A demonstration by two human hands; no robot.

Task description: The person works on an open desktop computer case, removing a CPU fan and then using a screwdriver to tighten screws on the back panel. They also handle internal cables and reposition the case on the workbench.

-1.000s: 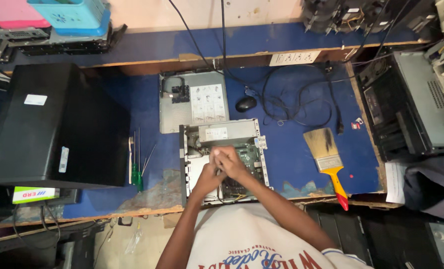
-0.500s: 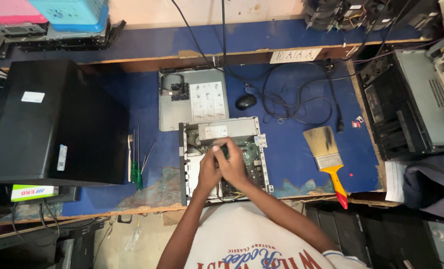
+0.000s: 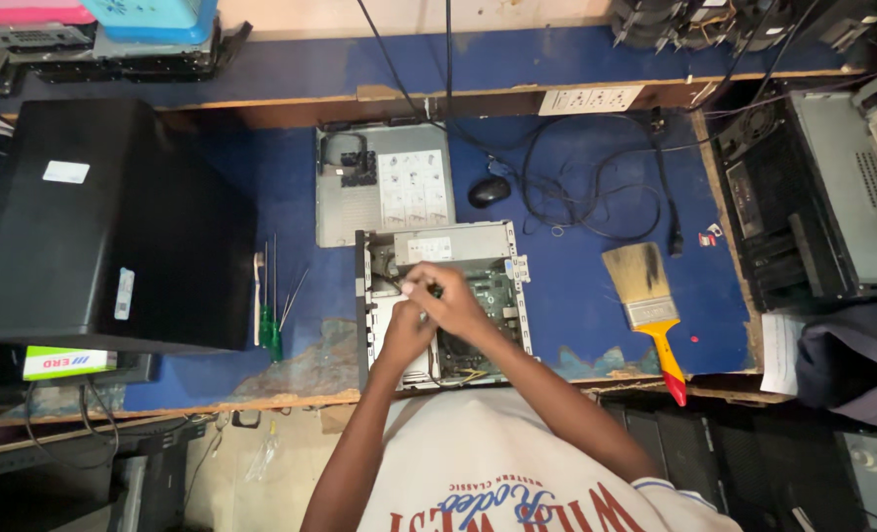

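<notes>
Over the opened computer case (image 3: 445, 300) on the blue surface (image 3: 596, 276), the left hand (image 3: 405, 333) and right hand (image 3: 450, 299) meet, fingers curled on something small I cannot make out. Its cover panel (image 3: 384, 194) already lies behind, and screwdrivers (image 3: 271, 296) rest untouched, so the inside work looks midway.

Light is even and fairly bright across the blue table (image 3: 596, 286), soft and coming from above, with no hard shadows. A faint shadow lies under the hands over the open computer case (image 3: 458, 251). The black box (image 3: 103, 222) at the left stays dark and shows only a dull sheen. The paintbrush (image 3: 648, 305) and the cables (image 3: 596, 187) look sharp. Corners fall darker, especially the lower left and lower right. Straight edges bow slightly toward the frame borders from a wide lens.
</notes>
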